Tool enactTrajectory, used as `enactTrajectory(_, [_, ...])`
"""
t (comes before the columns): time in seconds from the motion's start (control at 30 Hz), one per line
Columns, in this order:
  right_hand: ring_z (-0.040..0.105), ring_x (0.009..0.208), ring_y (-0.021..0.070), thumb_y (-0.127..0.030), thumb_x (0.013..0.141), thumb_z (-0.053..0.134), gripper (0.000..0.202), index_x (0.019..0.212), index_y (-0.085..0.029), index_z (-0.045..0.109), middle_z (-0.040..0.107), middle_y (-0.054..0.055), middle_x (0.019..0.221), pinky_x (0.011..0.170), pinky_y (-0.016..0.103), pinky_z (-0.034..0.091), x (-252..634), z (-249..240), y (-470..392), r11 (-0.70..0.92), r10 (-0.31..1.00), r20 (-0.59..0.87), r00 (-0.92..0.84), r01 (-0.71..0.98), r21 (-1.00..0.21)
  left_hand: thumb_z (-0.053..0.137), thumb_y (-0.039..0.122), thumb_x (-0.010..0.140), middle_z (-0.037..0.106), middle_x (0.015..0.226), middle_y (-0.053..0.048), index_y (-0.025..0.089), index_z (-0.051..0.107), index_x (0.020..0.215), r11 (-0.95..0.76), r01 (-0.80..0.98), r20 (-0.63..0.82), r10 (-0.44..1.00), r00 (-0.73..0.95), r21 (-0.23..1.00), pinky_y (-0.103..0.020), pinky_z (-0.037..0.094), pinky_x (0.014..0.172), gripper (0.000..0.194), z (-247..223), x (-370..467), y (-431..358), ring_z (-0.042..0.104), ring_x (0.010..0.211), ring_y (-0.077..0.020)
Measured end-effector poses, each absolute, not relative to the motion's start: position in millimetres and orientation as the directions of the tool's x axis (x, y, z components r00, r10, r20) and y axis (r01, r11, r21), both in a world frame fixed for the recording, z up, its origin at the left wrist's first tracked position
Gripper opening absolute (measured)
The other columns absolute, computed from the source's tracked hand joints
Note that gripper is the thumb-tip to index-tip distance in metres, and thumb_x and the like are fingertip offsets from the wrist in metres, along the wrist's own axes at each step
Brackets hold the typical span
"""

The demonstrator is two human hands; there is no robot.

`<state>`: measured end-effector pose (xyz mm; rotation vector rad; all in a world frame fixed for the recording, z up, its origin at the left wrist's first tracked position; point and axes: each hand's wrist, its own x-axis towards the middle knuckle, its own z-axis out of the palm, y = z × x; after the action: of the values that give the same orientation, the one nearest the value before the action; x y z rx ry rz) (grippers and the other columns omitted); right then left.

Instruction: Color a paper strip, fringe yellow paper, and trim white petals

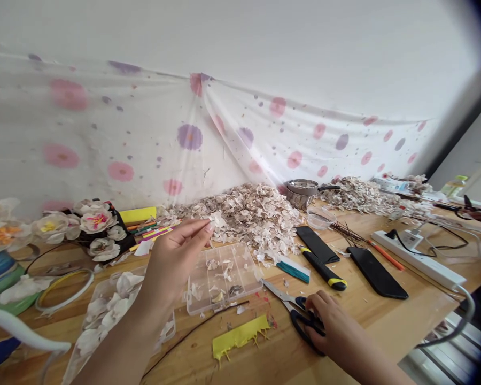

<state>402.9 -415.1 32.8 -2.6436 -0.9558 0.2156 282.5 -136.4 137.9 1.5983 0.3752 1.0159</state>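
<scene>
My left hand (184,248) is raised over a clear divided plastic box (224,275), its thumb and fingers pinching a small pale petal piece (217,219). Scissors (286,299) with dark handles lie on the wooden table, blades pointing up and left. My right hand (324,315) has its fingers on the scissor handles. Left of the scissors are a yellow fringed strip (240,338) and a thin dark stem (200,326). Behind my left hand spreads a large heap of pale petals (256,214).
Petal flowers (98,219) and a tray of white petals (112,305) are at the left. Two black phones (377,271), a black-and-yellow cutter (324,269), a teal strip (293,271) and a white power strip (420,259) lie to the right. A metal pan (301,193) stands behind.
</scene>
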Motion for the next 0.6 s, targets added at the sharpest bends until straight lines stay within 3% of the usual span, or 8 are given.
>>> enactTrajectory(0.1, [0.062,0.088,0.0271,-0.025,0.070,0.063,0.022,0.091,-0.016,0.062,0.065,0.013,0.097,0.074,0.034,0.044,411.5,43.1,-410.8,-0.774,0.612,-0.101,0.785,0.568,-0.279,0.075,0.041,0.068,0.069,0.081,-0.002,0.021,0.076,0.084,-0.271,-0.286,0.391,0.716,0.579,0.919,-0.028,0.049,0.067,0.025,140.9,280.1,-139.7,0.058,0.069,-0.0140])
enactTrajectory(0.2, [0.060,0.069,0.0232,-0.025,0.067,0.062,0.010,0.074,-0.017,0.062,0.067,0.009,0.079,0.056,0.029,0.036,421.6,58.5,-406.7,-0.777,0.628,-0.196,0.754,0.593,-0.209,0.076,0.040,0.067,0.068,0.081,-0.002,0.020,0.076,0.083,-0.255,-0.308,0.392,0.723,0.569,0.917,-0.027,0.048,0.067,0.026,143.7,276.6,-141.9,0.057,0.070,-0.0141])
enactTrajectory(0.27, [0.056,0.059,0.0193,-0.023,0.064,0.062,0.006,0.066,-0.018,0.061,0.066,0.006,0.068,0.049,0.027,0.029,429.0,68.7,-406.9,-0.769,0.639,-0.237,0.732,0.597,-0.229,0.076,0.040,0.067,0.067,0.079,-0.001,0.020,0.076,0.083,-0.247,-0.314,0.390,0.725,0.567,0.917,-0.027,0.048,0.068,0.025,144.9,274.0,-142.4,0.057,0.071,-0.0140])
enactTrajectory(0.33, [0.053,0.054,0.0161,-0.024,0.063,0.064,0.008,0.063,-0.018,0.059,0.062,0.003,0.060,0.047,0.025,0.028,436.4,78.9,-409.4,-0.759,0.645,-0.281,0.711,0.551,-0.347,0.077,0.039,0.067,0.066,0.077,0.000,0.020,0.076,0.083,-0.237,-0.320,0.385,0.730,0.564,0.917,-0.026,0.048,0.070,0.025,145.7,272.1,-142.3,0.056,0.071,-0.0131])
enactTrajectory(0.4, [0.055,0.056,0.0163,-0.030,0.066,0.067,0.015,0.066,-0.018,0.060,0.062,0.002,0.059,0.049,0.025,0.034,441.8,89.4,-411.7,-0.689,0.676,-0.278,0.683,0.451,-0.568,0.078,0.038,0.066,0.066,0.079,0.000,0.021,0.076,0.084,-0.220,-0.334,0.379,0.746,0.548,0.916,-0.024,0.047,0.070,0.025,146.4,271.2,-142.0,0.055,0.070,-0.0119])
enactTrajectory(0.5, [0.062,0.074,0.0209,-0.044,0.068,0.071,0.032,0.087,-0.019,0.064,0.066,0.006,0.076,0.066,0.030,0.046,441.4,102.4,-404.9,-0.341,0.762,-0.107,0.638,0.255,-0.905,0.078,0.038,0.066,0.066,0.079,0.001,0.021,0.076,0.085,-0.211,-0.367,0.391,0.751,0.532,0.906,-0.023,0.046,0.067,0.025,147.5,271.5,-142.3,0.054,0.067,-0.0111])
enactTrajectory(0.6, [0.057,0.070,0.0174,-0.047,0.059,0.081,0.048,0.094,-0.020,0.063,0.062,0.005,0.078,0.067,0.030,0.045,430.9,107.8,-378.5,0.047,0.740,0.116,0.662,0.121,-0.992,0.078,0.037,0.067,0.064,0.073,0.002,0.021,0.076,0.082,-0.225,-0.383,0.415,0.730,0.542,0.896,-0.023,0.045,0.066,0.022,147.9,272.2,-143.5,0.053,0.068,-0.0115])
